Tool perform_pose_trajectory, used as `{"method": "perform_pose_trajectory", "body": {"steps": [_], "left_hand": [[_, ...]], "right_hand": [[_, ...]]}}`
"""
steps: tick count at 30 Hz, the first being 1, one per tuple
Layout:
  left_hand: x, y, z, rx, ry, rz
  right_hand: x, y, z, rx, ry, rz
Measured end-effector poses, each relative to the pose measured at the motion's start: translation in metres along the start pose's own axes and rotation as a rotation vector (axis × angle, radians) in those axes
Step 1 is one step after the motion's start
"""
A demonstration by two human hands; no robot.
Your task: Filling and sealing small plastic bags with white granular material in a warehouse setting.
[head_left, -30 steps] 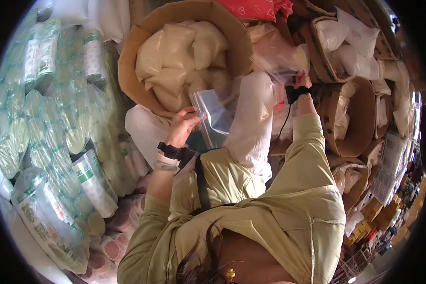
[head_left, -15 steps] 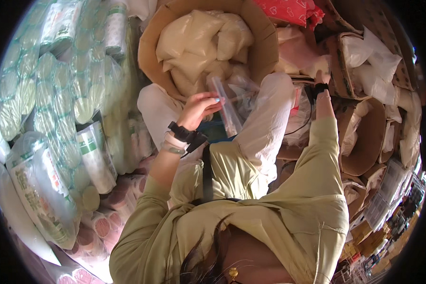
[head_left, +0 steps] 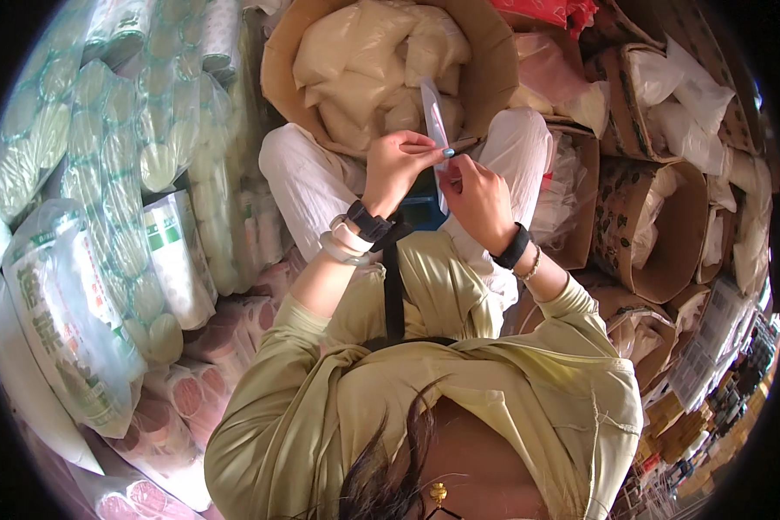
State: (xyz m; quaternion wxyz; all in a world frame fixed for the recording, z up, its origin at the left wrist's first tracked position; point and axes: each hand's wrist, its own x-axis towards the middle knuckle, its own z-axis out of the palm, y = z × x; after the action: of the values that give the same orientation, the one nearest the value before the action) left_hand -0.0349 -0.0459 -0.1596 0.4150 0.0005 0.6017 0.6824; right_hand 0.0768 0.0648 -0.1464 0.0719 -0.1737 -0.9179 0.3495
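Observation:
A thin, clear plastic bag [head_left: 434, 117] stands upright in front of me, seen almost edge-on. My left hand [head_left: 397, 168] pinches its near edge between thumb and fingertips. Just to the right, my right hand [head_left: 480, 196] has its fingers curled closed against the lower part of the same bag; what exactly lies between those fingertips is hidden. Both hands are between my knees, at the near side of a large open carton [head_left: 276, 69] filled with plump, cream-coloured plastic packs [head_left: 353, 45].
Stacked plastic-wrapped rolls [head_left: 104, 165] and white-and-green packages [head_left: 179, 260] crowd the left. Open cartons [head_left: 680, 234] with clear bags line the right, beside a box with pink packs [head_left: 553, 74]. A blue object [head_left: 422, 212] sits below my hands.
My right hand has come back from the pink packs on the right and now meets my left hand at the bag. My left hand has moved slightly right and up with the bag.

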Motion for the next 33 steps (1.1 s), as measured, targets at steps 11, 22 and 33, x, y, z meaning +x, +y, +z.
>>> {"method": "perform_pose_trajectory", "body": {"steps": [11, 22, 33], "left_hand": [[-0.02, 0.012, -0.02, -0.17, -0.231, -0.078], [-0.036, 0.005, -0.032, -0.273, -0.257, -0.075], [-0.052, 0.002, -0.05, 0.326, -0.132, 0.077]], "right_hand": [[0.015, 0.002, -0.013, 0.786, -0.437, 0.16], [0.011, 0.005, -0.008, 1.436, -0.571, 0.489], [0.008, 0.003, 0.004, 0.853, -0.509, 0.205]]}}
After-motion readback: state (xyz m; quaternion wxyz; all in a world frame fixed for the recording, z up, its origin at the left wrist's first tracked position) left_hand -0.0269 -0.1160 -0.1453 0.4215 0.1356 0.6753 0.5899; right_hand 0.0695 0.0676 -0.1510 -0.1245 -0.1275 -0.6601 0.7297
